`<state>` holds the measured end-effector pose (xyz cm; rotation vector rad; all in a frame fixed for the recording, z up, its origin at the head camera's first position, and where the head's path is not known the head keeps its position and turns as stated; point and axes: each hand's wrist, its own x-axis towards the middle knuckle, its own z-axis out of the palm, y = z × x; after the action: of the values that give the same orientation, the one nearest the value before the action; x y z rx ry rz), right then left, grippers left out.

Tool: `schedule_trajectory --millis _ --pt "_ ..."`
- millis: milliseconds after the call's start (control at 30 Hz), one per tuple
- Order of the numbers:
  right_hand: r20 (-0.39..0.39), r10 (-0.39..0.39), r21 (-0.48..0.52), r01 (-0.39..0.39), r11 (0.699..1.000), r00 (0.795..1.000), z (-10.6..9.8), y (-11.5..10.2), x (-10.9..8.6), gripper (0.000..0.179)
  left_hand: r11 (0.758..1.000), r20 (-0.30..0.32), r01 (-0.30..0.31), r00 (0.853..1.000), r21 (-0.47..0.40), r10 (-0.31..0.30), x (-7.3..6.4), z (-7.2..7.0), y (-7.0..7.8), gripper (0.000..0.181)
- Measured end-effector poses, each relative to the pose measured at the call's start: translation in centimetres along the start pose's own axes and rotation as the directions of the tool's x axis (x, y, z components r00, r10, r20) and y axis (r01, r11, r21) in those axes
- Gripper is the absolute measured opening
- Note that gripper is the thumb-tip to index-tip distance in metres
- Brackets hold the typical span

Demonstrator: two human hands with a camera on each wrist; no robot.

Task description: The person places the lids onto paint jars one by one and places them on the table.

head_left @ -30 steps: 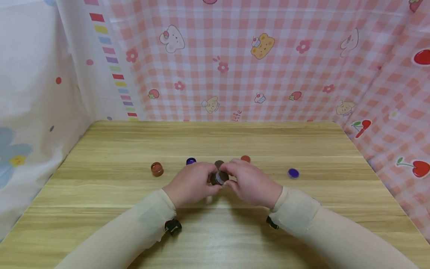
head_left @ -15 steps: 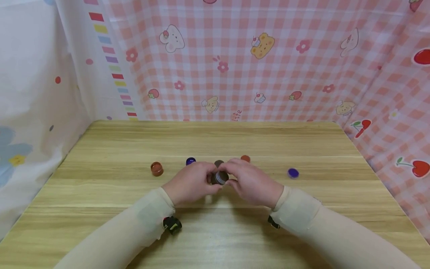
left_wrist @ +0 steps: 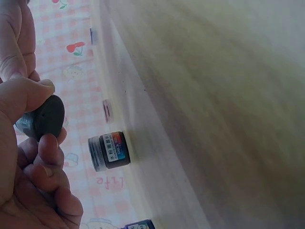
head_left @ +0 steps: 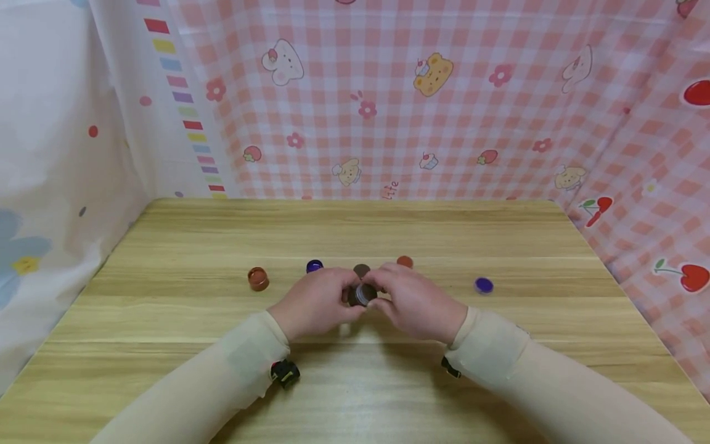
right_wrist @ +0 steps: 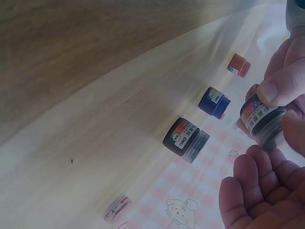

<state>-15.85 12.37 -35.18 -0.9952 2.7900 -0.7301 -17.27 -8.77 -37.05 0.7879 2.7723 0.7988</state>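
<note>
Gripping a small dark jar (head_left: 355,298) from both sides, a person curls the left hand (head_left: 312,302) round its body and pinches the ridged lid (head_left: 366,294) with the right hand (head_left: 417,303), above the counter (head_left: 355,388), roughly midway between its side edges. The jar looks light and stiff, probably hard plastic, and should bear a firm squeeze; its smooth, labelled body may slip, so thumb and fingers do best set opposite each other, with the lid taken by its ridges. How tightly the lid sits cannot be told. Toward the counter's far edge stands a second dark jar (head_left: 362,270).
</note>
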Motion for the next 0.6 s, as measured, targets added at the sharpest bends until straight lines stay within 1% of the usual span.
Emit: schedule_trajectory --millis 100,167,333,467,600 --pt "0.000 0.021 -0.009 -0.021 1.000 1.000 -0.05 0.05 0.00 0.024 1.000 0.003 0.006 1.000 0.021 -0.006 0.01 0.07 0.03 0.019" --pt "-0.004 0.031 -0.010 -0.031 0.999 1.000 -0.04 0.13 0.01 0.030 1.000 -0.001 0.005 1.000 0.031 -0.005 -0.02 0.07 -0.01 0.019" --pt "-0.019 0.011 -0.009 -0.011 1.000 1.000 -0.12 0.16 -0.09 0.044 0.999 -0.025 -0.013 1.000 0.040 0.014 -0.04 0.00 -0.23 0.020" --pt "-0.032 -0.012 -0.043 0.010 0.999 0.999 -0.17 0.16 -0.14 0.036 0.998 -0.034 -0.037 0.999 0.053 0.039 -0.03 -0.02 -0.32 0.022" --pt "-0.035 -0.013 -0.060 0.011 0.998 0.999 -0.19 0.19 -0.07 0.030 0.996 -0.031 -0.045 0.998 0.071 0.047 -0.05 -0.04 -0.23 0.023"
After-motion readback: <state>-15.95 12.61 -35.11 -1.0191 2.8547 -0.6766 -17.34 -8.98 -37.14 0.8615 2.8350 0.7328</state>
